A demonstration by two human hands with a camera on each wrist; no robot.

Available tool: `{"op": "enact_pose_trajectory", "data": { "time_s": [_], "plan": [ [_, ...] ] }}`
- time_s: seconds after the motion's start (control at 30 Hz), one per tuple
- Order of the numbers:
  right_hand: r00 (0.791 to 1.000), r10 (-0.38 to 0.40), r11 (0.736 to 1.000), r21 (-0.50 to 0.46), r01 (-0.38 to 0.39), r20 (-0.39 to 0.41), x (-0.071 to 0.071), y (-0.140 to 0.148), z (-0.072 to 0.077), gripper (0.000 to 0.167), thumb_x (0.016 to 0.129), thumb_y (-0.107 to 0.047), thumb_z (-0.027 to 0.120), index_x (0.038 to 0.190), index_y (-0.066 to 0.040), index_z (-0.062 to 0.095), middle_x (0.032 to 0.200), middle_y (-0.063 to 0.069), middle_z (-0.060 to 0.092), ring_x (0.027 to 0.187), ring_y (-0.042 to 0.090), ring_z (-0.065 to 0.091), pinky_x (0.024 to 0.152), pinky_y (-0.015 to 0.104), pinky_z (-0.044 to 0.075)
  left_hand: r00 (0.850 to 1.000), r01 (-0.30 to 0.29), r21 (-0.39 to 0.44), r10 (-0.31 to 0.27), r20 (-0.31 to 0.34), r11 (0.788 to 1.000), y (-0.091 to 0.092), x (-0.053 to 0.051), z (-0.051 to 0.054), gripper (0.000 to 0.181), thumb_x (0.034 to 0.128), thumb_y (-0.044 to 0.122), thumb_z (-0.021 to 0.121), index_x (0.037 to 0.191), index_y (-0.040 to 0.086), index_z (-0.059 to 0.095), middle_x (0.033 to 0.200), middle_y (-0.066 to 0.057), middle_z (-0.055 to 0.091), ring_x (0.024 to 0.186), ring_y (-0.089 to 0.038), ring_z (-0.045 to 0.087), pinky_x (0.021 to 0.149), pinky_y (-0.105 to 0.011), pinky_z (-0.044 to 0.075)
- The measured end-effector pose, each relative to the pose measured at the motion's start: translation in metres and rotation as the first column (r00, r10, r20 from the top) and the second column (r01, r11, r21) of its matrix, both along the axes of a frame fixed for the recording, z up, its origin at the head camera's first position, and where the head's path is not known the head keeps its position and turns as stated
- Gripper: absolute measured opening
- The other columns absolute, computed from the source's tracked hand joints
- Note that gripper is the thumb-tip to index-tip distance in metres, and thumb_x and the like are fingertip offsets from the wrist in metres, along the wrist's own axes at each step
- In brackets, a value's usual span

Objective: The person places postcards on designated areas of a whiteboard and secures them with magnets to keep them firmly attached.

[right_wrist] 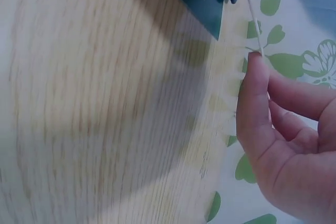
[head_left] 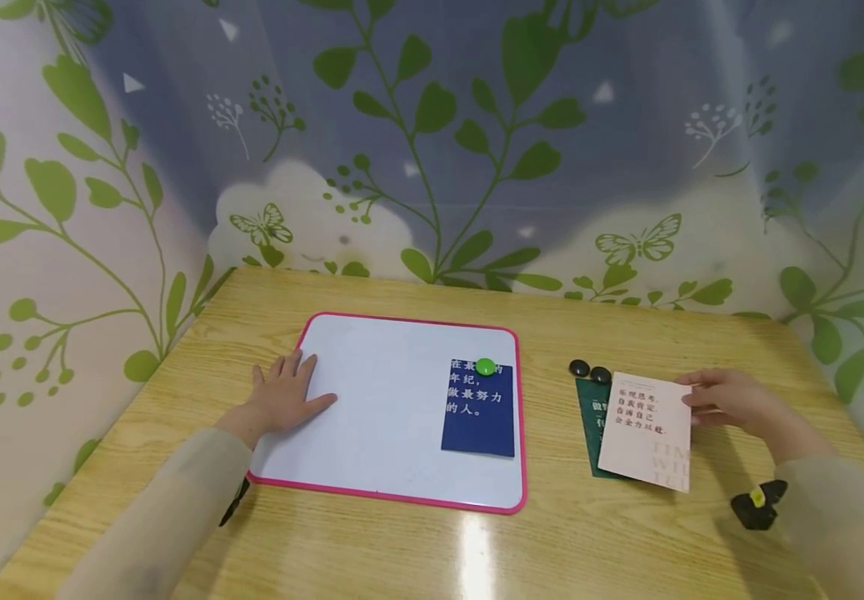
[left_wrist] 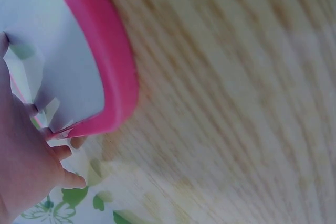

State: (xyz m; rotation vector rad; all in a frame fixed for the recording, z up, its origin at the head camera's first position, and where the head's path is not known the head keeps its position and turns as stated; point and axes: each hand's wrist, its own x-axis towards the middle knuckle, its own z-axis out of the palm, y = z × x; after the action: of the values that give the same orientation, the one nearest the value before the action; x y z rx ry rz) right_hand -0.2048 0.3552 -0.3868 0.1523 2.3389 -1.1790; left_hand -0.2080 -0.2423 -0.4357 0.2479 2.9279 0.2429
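A whiteboard (head_left: 379, 400) with a pink rim lies on the table, and my left hand (head_left: 285, 396) rests on its left edge with fingers spread. On the board's right side a dark blue card (head_left: 478, 425) lies under a green round magnet (head_left: 486, 367). My right hand (head_left: 727, 404) pinches the right edge of a pale pink card (head_left: 645, 433), seen edge-on in the right wrist view. Partly hidden beneath it is a dark green card (head_left: 591, 425). In the left wrist view my left hand (left_wrist: 26, 156) lies at the board's pink corner (left_wrist: 118, 77).
Two black round magnets (head_left: 579, 367) sit just above the green card. The wooden table (head_left: 402, 550) meets walls of leaf-patterned cloth (head_left: 417, 208) at the back and sides. A black strap piece (head_left: 757, 504) is at my right wrist.
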Motion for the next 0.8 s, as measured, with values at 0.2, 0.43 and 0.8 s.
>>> {"op": "enact_pose_trajectory", "data": {
  "time_s": [0.2,0.43,0.8],
  "plan": [
    [1.0,-0.004,0.999,-0.053,0.005,0.014,-0.001,-0.011,0.001,0.057,0.095,-0.009,0.05,0.138,0.017,0.023,0.104,0.006,0.055,0.082,0.004,0.058,0.076,0.027,0.055,1.0,-0.002,-0.007,0.002,0.009,1.0,0.0,0.001,0.002,0.081,0.0912,0.054,0.046,0.146,-0.001,0.024,0.151,-0.03,0.017,0.136,-0.054,0.017,0.103,-0.074,0.005],
    [1.0,0.005,0.993,-0.115,-0.003,0.013,-0.005,-0.027,0.001,0.058,0.095,-0.011,0.05,0.14,0.015,0.023,0.105,0.004,0.057,0.085,0.004,0.059,0.077,0.026,0.054,1.0,-0.01,-0.003,0.01,0.02,1.0,0.002,0.001,0.006,0.081,0.0917,0.054,0.045,0.146,-0.001,0.023,0.151,-0.03,0.016,0.136,-0.054,0.015,0.103,-0.074,0.005],
    [0.999,0.039,0.982,-0.186,-0.039,-0.004,-0.016,-0.062,-0.001,0.059,0.097,-0.013,0.047,0.142,0.013,0.02,0.12,0.016,0.054,0.089,0.006,0.059,0.08,0.027,0.054,1.0,-0.005,-0.006,0.005,0.019,1.0,-0.001,-0.001,0.0,0.082,0.0916,0.055,0.044,0.147,-0.001,0.022,0.151,-0.03,0.015,0.136,-0.054,0.015,0.103,-0.074,0.004]
  ]
}}
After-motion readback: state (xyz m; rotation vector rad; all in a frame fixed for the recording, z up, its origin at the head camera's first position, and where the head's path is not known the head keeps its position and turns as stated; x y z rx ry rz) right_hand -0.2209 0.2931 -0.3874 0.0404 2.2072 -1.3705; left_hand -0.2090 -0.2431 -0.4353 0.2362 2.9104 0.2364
